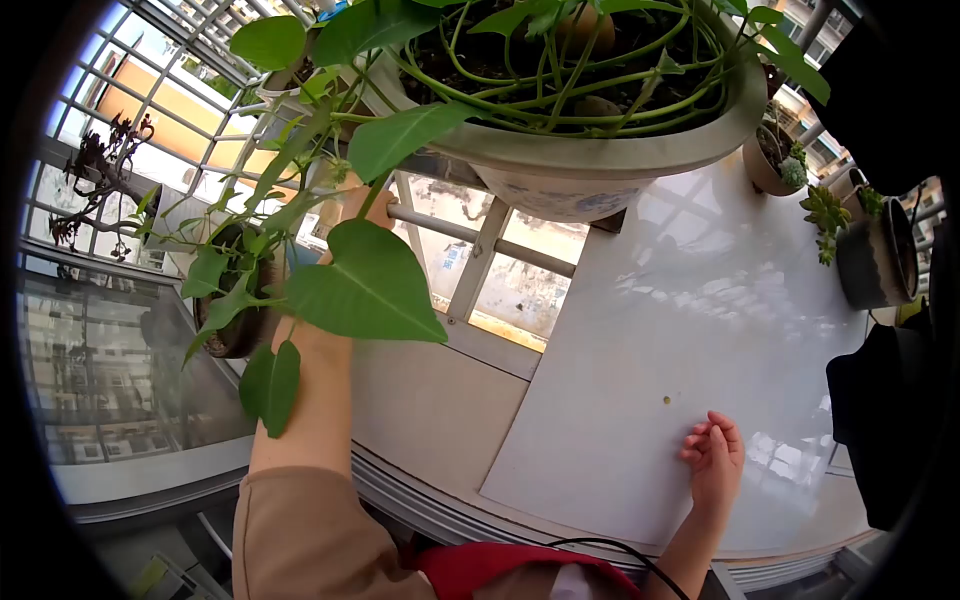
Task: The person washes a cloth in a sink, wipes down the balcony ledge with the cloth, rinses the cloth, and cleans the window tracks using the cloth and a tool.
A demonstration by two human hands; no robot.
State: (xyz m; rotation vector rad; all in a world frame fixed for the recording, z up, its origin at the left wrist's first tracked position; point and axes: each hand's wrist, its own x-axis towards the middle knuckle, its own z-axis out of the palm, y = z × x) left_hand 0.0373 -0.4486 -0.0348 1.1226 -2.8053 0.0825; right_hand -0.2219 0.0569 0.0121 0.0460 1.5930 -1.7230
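My left arm reaches up and forward among the vine's heart-shaped green leaves. Foliage covers most of my left hand, which is beside the metal railing under the big planter; its fingers are hidden. Above it, the large pale planter holds dark soil, looping green stems and a few rounded lumps. My right hand is low over the glossy white board, fingers loosely bent and slightly apart, with nothing visible in them. A tiny yellowish speck lies on the board to the upper left of that hand.
At the left, a dark round pot stands under the leaves, near a dark-leaved plant. Potted succulents and a grey pot line the right side. Metal bars frame an opening beside the board. A black cable crosses near my body.
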